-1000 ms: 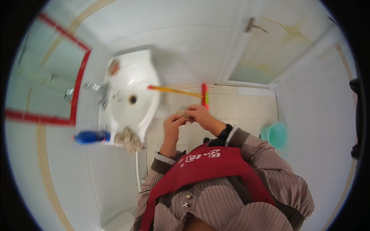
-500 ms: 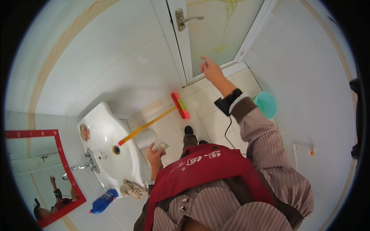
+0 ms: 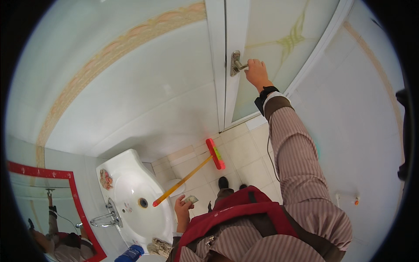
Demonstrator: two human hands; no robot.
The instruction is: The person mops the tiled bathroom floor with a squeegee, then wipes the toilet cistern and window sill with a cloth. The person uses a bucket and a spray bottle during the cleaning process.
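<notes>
My right hand reaches far forward, its fingers wrapped round the metal lever handle of a white-framed frosted glass door. The door is closed against its frame. Low beside the washbasin, my left hand pinches a small pale-green slip of paper, which looks like a banknote. A black band with a cable is strapped round my right wrist.
A red broom with a yellow handle leans on the white washbasin. A rag and a blue bottle are at the basin's near end. A red-framed mirror hangs left. My right arm mostly hides a turquoise bucket.
My right hand has moved forward from open air and taken hold of the door handle. My left hand still keeps the paper slip. The view has shifted, with the basin and broom lower in it.
</notes>
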